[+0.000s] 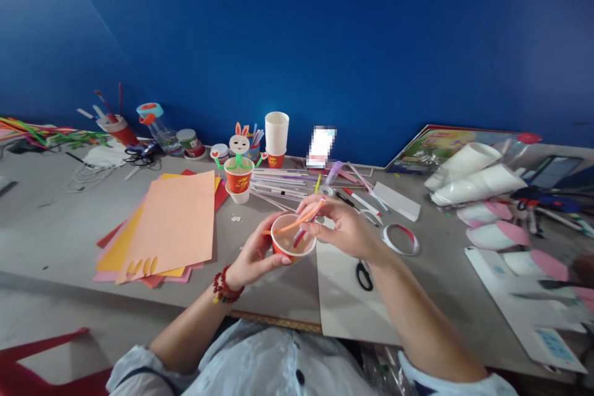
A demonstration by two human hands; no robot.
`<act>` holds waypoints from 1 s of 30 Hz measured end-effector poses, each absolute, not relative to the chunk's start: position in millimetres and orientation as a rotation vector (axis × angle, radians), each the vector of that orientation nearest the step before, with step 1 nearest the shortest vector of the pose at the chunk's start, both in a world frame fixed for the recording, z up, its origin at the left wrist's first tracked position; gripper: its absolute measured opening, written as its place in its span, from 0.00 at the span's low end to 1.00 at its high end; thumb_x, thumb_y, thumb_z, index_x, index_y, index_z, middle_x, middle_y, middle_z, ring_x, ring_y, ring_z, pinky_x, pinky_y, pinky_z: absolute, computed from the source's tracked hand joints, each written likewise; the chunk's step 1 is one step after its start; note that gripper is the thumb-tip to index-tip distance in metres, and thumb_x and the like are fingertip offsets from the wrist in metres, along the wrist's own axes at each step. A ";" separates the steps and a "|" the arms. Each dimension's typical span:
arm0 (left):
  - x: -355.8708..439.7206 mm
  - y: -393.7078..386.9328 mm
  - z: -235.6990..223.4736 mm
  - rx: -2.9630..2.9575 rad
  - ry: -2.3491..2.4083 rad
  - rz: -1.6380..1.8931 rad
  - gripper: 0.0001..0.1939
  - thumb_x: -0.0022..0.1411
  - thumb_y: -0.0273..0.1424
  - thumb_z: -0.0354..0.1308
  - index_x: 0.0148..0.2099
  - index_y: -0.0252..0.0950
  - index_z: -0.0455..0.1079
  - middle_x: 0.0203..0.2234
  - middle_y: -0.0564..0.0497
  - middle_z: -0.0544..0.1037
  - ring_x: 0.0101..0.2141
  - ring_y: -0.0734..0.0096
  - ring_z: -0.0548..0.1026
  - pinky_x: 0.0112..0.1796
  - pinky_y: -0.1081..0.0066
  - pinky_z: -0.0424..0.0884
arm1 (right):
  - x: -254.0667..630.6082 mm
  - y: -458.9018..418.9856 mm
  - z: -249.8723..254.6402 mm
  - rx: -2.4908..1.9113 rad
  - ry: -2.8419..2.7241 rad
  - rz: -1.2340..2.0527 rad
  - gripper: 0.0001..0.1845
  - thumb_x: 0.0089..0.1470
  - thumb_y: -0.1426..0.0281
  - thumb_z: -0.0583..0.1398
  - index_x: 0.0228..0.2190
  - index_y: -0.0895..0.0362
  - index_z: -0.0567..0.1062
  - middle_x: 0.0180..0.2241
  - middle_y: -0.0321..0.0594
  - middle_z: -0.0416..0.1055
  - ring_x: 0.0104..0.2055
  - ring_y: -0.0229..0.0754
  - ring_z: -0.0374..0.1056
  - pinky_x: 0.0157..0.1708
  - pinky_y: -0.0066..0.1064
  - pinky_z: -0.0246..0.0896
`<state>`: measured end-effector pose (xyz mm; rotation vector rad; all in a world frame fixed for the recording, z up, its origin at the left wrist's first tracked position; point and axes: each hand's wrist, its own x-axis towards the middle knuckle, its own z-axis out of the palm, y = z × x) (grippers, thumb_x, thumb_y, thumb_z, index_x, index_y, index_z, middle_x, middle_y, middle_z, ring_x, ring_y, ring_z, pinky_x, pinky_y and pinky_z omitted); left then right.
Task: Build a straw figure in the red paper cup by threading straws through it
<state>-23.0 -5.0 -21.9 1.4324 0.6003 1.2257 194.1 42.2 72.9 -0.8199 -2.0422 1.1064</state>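
At the near edge of the bench (278,291), a person in a pale blue shirt (273,359) works with both forearms stretched over the top. Under the right forearm lies a flat white sheet (341,300), with a black loop handle (366,288) showing on it. A dark red beaded bracelet (227,289) circles the left wrist.

Just beyond, the left hand (254,253) grasps a small paper cup (284,241), fingers around its side and thumb at the front. The cup is raised in front of the body, its mouth tipped toward the viewer, showing a white rolled rim, a pale inner wall and a sliver of red-orange outside. A slim orange strip (292,223) slants across the mouth, one end passing the left rim; the right hand (341,226) pinches its other end between bent fingers. Thin pinkish and dark red pieces show inside the cup; whether they are fixed there cannot be told.

To the left lies a fanned stack of coloured paper (179,216), peach on top. To the right lies a white tape ring with a red inner side (403,252). Farther back stand a red paper cup with a rabbit face (239,180) and a tall white cup stack (277,130), before a plain blue wall (297,31).
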 end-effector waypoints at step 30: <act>-22.4 -5.3 -17.0 1.476 0.645 1.259 0.39 0.59 0.36 0.67 0.69 0.47 0.54 0.64 0.40 0.61 0.61 0.48 0.65 0.56 0.55 0.68 | 180.4 36.3 75.4 -0.881 -2.006 1.102 0.03 0.53 0.71 0.66 0.32 0.54 0.80 0.49 0.42 0.69 0.51 0.44 0.69 0.44 0.34 0.69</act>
